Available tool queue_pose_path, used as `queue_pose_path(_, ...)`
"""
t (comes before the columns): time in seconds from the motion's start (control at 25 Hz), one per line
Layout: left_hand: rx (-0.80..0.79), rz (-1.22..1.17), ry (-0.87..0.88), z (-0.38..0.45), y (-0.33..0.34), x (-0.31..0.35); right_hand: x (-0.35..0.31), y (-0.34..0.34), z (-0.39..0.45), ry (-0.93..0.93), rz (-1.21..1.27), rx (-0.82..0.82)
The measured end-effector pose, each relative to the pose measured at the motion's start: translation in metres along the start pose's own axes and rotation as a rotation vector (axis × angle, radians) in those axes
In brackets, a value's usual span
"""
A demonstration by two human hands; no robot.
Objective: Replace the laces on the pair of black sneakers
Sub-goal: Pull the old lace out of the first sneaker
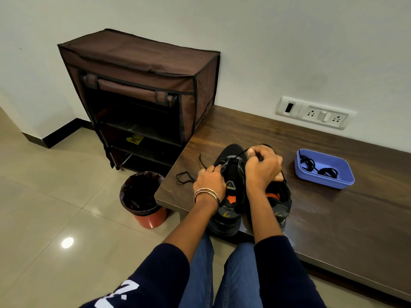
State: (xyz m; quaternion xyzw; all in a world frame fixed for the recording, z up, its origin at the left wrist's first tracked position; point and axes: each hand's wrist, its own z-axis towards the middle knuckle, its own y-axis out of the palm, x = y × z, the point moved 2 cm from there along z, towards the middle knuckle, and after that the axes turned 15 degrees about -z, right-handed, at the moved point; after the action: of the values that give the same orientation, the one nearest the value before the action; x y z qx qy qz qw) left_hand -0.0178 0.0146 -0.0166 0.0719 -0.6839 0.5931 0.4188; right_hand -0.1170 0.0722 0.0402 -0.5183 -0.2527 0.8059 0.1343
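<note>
Glossy wood-grain bench [289, 152]; matt cloth rack [138, 61]; blue plastic tray [347, 174]; shiny floor tiles [55, 196].

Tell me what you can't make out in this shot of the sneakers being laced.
- Right sneaker, head view: mostly covered by the right hand and forearm.
- Left sneaker eyelets: too dark and small, partly under the left hand.
- Laces in the blue tray: count unclear, tangled.
- Shoe rack shelves: in shadow.

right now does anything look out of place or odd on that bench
Nothing looks damaged or spilled. The only loose item is a black lace trailing over the dark wooden bench left of the black sneakers, where both hands are working. Spare black laces sit coiled inside the blue plastic tray.
</note>
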Motion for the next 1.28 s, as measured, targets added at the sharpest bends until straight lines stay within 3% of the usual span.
queue_pose_path(0.12,0.001,-0.001,0.008,-0.001,0.000,0.001,-0.006,-0.006,0.001,0.138,0.102,0.070)
queue_pose_path(0.32,-0.004,-0.010,0.023,-0.001,-0.001,0.003,0.010,0.009,0.008,0.598,0.234,0.083)
queue_pose_path(0.52,-0.099,-0.044,0.003,0.005,-0.003,0.003,0.009,0.013,0.008,0.639,0.255,0.101)
queue_pose_path(0.6,-0.115,-0.086,-0.015,0.006,-0.004,0.002,0.009,0.011,0.008,0.592,0.285,0.076)
queue_pose_path(0.68,-0.117,-0.122,-0.025,0.006,-0.004,0.000,0.006,0.007,0.013,0.467,0.146,-0.046)
queue_pose_path(0.8,-0.119,-0.122,-0.042,0.006,-0.003,0.000,-0.006,-0.002,0.020,0.140,-0.583,-0.282)
queue_pose_path(0.88,-0.128,-0.116,-0.049,0.004,-0.002,0.001,-0.016,-0.004,0.020,-0.098,-0.880,-0.288)
queue_pose_path(1.0,-0.121,-0.184,-0.060,0.003,-0.001,0.000,-0.024,0.012,0.013,-0.388,-0.962,-0.416)
queue_pose_path(1.12,-0.120,-0.282,-0.076,0.004,0.002,-0.003,-0.019,0.024,0.005,-0.508,-1.017,-0.562)
queue_pose_path(1.2,-0.122,-0.324,-0.084,0.004,0.004,-0.003,-0.016,0.027,0.006,-0.548,-1.018,-0.522)
queue_pose_path(1.28,-0.123,-0.354,-0.092,0.004,0.004,-0.004,-0.009,0.027,0.007,-0.476,-0.947,-0.447)
